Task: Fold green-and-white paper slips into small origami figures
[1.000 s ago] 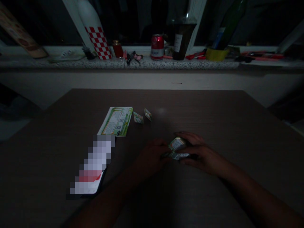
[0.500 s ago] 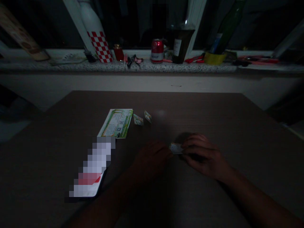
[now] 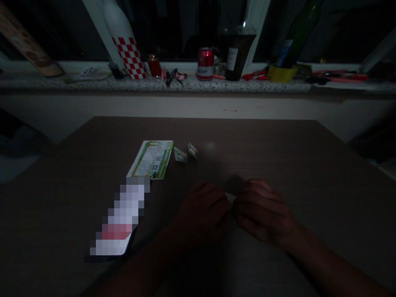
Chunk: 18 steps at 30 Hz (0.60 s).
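Close together over the dark wooden table point(image 3: 278, 148), both hands hold a small printed paper card point(image 3: 229, 197), of which only a pale sliver shows between the fingertips. My left hand point(image 3: 206, 210) has its fingers curled round the card's left side. On the right side, my right hand point(image 3: 262, 210) pinches it with bent fingers. Farther back stand two small folded cards, a left one point(image 3: 180, 155) and a right one point(image 3: 193, 151). Beside them lies a green and white printed booklet point(image 3: 151, 160). The light is dim, and the fingers hide most of the held card.
A phone point(image 3: 119, 222) with a blurred bright screen lies left of my left forearm. Behind the table, a granite sill point(image 3: 185, 86) carries a checkered bottle point(image 3: 131, 57), a red can point(image 3: 206, 64), a dark cup point(image 3: 236, 57), a green bottle point(image 3: 300, 33) and yellow tape point(image 3: 282, 74).
My hands have come closer together, and my left hand now covers more of the small card. The standing cards, booklet and phone stay where they were.
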Available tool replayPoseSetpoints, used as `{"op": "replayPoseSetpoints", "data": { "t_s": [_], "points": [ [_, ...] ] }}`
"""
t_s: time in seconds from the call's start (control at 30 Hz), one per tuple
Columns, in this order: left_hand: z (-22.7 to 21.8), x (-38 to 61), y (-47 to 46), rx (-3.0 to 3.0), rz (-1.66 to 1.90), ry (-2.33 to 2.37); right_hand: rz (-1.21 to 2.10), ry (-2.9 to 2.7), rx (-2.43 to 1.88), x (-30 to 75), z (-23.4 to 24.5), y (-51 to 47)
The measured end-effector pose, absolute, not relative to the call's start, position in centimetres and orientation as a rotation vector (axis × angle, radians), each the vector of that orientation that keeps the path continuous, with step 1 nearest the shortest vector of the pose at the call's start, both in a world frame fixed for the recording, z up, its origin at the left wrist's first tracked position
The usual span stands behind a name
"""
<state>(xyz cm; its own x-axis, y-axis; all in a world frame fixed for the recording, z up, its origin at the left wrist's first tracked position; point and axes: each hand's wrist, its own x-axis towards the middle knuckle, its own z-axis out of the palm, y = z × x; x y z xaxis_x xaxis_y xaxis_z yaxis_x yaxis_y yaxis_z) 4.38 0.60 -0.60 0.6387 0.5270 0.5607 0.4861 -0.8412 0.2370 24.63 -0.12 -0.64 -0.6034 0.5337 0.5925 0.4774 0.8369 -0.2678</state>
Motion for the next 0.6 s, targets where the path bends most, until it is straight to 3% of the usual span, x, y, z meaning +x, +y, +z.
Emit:
{"op": "replayPoseSetpoints", "data": {
  "t_s": [0.6],
  "points": [
    [0.8,2.0,2.0,2.716,1.101,1.115,0.081,-2.133,-0.775,25.5,1.2,-0.1]
  ]
}}
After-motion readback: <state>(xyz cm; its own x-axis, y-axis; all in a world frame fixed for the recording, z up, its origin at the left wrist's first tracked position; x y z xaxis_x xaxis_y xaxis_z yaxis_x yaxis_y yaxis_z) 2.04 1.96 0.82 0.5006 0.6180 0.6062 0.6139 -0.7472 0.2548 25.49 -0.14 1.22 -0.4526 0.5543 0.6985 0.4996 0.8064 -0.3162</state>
